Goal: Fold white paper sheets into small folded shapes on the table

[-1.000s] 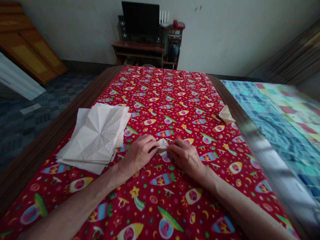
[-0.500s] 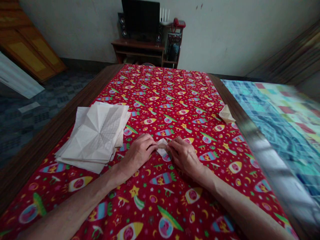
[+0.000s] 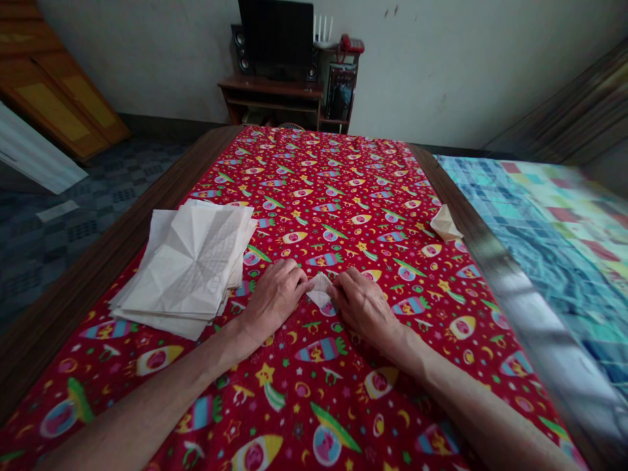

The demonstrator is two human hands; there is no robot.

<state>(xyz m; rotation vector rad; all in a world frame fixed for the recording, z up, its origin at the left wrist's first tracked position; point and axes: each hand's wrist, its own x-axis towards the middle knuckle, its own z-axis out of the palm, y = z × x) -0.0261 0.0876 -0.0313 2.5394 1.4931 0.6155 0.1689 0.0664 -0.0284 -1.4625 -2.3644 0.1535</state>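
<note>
A red tablecloth printed with rockets [image 3: 333,386] spread beneath and beyond both hands, its soft-looking surface probably giving a little under a pressed crease. To the left of the hands lay a stack of creased paper sheets [image 3: 181,261], the top one scored with folds radiating from its middle. The right hand [image 3: 366,304] had its fingers curled together, pinching the near-square's right corner. The left hand [image 3: 279,294] had thumb and forefinger close at the opposite corner, touching it; whether they gripped it or only pressed it down, I could not tell. Well off to the right of the right hand, near the cloth's edge, sat a pale folded paper piece [image 3: 445,224]. Smallest was the folded paper square [image 3: 320,291], on the cloth directly between the fingertips. It looked very light, dry rather than slippery, and stiffer where layers doubled, yet easy to tear or crumple. The side corners seemed the best hold, with light fingertip pressure along the creases.
</note>
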